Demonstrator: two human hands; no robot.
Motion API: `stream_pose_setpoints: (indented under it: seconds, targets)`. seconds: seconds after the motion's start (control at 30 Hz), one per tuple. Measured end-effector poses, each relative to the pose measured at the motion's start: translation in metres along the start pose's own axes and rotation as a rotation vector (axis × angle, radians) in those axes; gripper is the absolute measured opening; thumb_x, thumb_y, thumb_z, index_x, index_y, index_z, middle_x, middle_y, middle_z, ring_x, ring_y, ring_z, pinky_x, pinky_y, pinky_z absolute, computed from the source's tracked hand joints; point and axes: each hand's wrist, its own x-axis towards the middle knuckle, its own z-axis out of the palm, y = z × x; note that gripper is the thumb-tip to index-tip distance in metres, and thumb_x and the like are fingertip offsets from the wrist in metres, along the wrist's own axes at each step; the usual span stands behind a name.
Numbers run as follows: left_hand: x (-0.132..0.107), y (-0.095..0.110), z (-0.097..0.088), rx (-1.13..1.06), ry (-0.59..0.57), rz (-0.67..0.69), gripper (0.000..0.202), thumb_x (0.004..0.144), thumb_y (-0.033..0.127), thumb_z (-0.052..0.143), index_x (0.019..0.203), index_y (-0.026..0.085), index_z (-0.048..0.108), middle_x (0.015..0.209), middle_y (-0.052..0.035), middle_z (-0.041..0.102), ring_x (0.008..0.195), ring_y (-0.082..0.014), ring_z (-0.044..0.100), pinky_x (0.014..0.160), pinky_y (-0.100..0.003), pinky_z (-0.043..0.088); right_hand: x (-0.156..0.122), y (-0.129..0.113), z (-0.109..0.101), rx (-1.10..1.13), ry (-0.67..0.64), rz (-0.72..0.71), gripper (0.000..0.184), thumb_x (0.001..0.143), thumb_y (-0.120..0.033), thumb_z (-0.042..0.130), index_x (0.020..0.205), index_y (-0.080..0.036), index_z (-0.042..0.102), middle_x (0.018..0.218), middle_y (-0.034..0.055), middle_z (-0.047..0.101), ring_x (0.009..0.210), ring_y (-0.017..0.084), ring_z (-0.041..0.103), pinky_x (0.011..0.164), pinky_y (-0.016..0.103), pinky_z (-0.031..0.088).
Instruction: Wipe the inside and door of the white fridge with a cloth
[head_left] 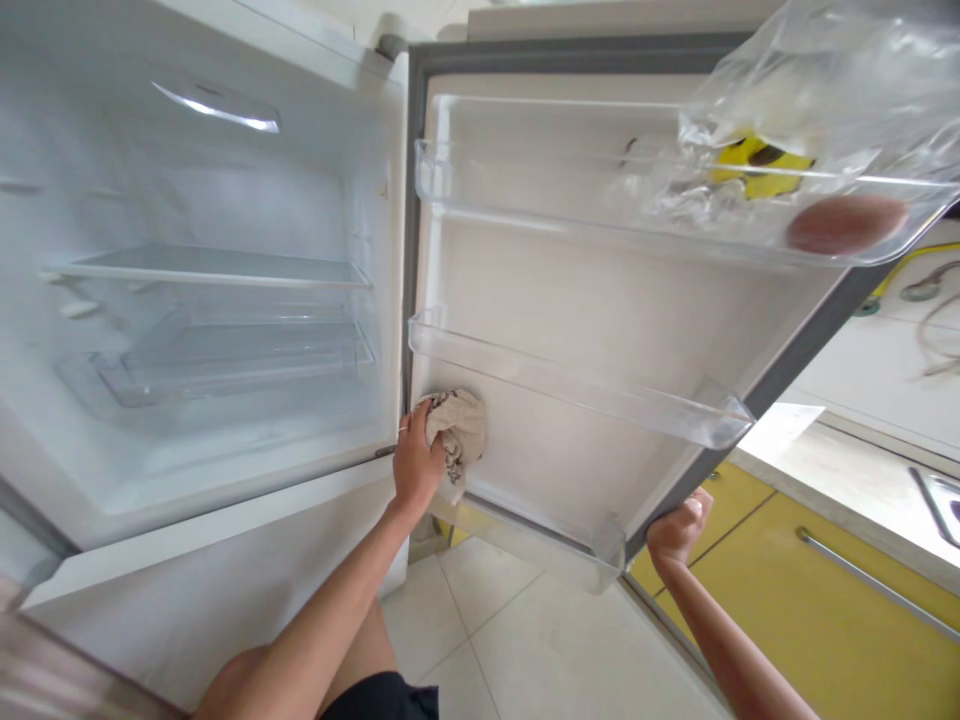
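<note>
Beige cloth point(463, 425): bunched under the left grip point(420, 458), fingers curled over it, against the inner door panel point(600, 290).
Wiping: looks underway; finished patches, can't tell.
Right grip point(679, 528): wrapped around the door edge point(709, 458).
Open room: panel right of left grip; middle bin point(585, 393) above, bottom bin point(609, 555) below.

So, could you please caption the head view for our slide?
Left hand holds cloth against open fridge door; right hand grips its edge.

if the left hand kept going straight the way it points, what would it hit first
The cloth the left hand holds, then most likely the inner panel of the fridge door; whether they touch is hard to judge.
</note>
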Motion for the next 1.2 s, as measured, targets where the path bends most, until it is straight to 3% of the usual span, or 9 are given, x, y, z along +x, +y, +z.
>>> stream_pose_setpoints:
  seconds: [0.1,0.2,0.3,0.4,0.57,0.77,0.97,1.2]
  targets:
    - [0.002,0.014,0.019,-0.207,0.151,-0.068,0.048,0.095,0.022,0.055,0.142,0.019,0.056,0.139,-0.0146,0.064,0.135,-0.0279,0.057,0.120,-0.046,0.042,-0.001,-0.002,-0.001,-0.001,0.003,0.011,0.033,0.089,-0.057,0.032,0.080,-0.027,0.043,0.084,0.0029,0.047,0.078,0.026,0.045,0.065,0.038,0.032]
    - [0.001,0.043,0.036,-0.281,0.173,-0.070,0.054,0.096,0.024,0.056,0.149,0.017,0.049,0.144,-0.0177,0.060,0.138,-0.0289,0.054,0.121,-0.047,0.040,-0.003,-0.002,-0.001,-0.006,0.011,0.032,0.033,0.089,-0.057,0.032,0.081,-0.027,0.044,0.084,0.0023,0.047,0.078,0.025,0.045,0.066,0.037,0.032]
    - [-0.004,0.076,0.045,-0.227,0.097,-0.035,0.062,0.095,0.022,0.057,0.155,0.017,0.044,0.147,-0.0201,0.054,0.138,-0.0316,0.053,0.117,-0.050,0.044,-0.005,-0.002,0.000,-0.013,0.010,0.056,0.034,0.088,-0.057,0.031,0.084,-0.026,0.043,0.083,0.0014,0.047,0.077,0.023,0.045,0.065,0.035,0.033]
    - [-0.016,0.104,0.048,-0.136,-0.010,0.018,0.061,0.094,0.020,0.060,0.153,0.021,0.049,0.144,-0.0191,0.052,0.135,-0.0328,0.054,0.113,-0.050,0.048,-0.006,-0.003,0.001,-0.028,0.014,0.077,0.033,0.088,-0.056,0.030,0.085,-0.026,0.042,0.084,0.0012,0.047,0.078,0.022,0.045,0.066,0.034,0.034]
    - [-0.045,0.140,0.057,0.011,-0.219,0.225,0.072,0.087,0.015,0.070,0.153,0.032,0.049,0.144,-0.0151,0.051,0.132,-0.0322,0.053,0.103,-0.045,0.056,-0.008,-0.009,-0.001,-0.056,0.011,0.102,0.030,0.088,-0.053,0.028,0.086,-0.026,0.042,0.085,0.0007,0.047,0.078,0.022,0.045,0.068,0.037,0.035]
    - [-0.086,0.178,0.080,0.139,-0.268,0.443,0.060,0.096,0.020,0.060,0.152,0.038,0.050,0.140,-0.0120,0.054,0.119,-0.0281,0.056,0.091,-0.040,0.060,-0.007,-0.012,-0.002,-0.091,0.004,0.107,0.023,0.087,-0.042,0.028,0.086,-0.026,0.043,0.087,0.0018,0.047,0.080,0.024,0.046,0.071,0.040,0.035]
    - [-0.101,0.181,0.089,0.214,-0.385,0.596,0.049,0.102,0.024,0.048,0.149,0.036,0.053,0.134,-0.0117,0.057,0.115,-0.0260,0.056,0.074,-0.031,0.057,-0.004,-0.011,0.001,-0.100,-0.002,0.103,0.020,0.090,-0.039,0.028,0.086,-0.025,0.043,0.087,0.0020,0.049,0.079,0.024,0.047,0.070,0.039,0.035]
    - [-0.083,0.142,0.073,0.361,-0.690,0.790,0.042,0.103,0.019,0.040,0.135,0.032,0.063,0.132,-0.0100,0.061,0.118,-0.0276,0.057,0.075,-0.031,0.056,0.003,-0.004,0.007,-0.074,-0.001,0.102,0.020,0.091,-0.038,0.028,0.084,-0.026,0.043,0.084,0.0011,0.048,0.076,0.022,0.044,0.068,0.036,0.032]
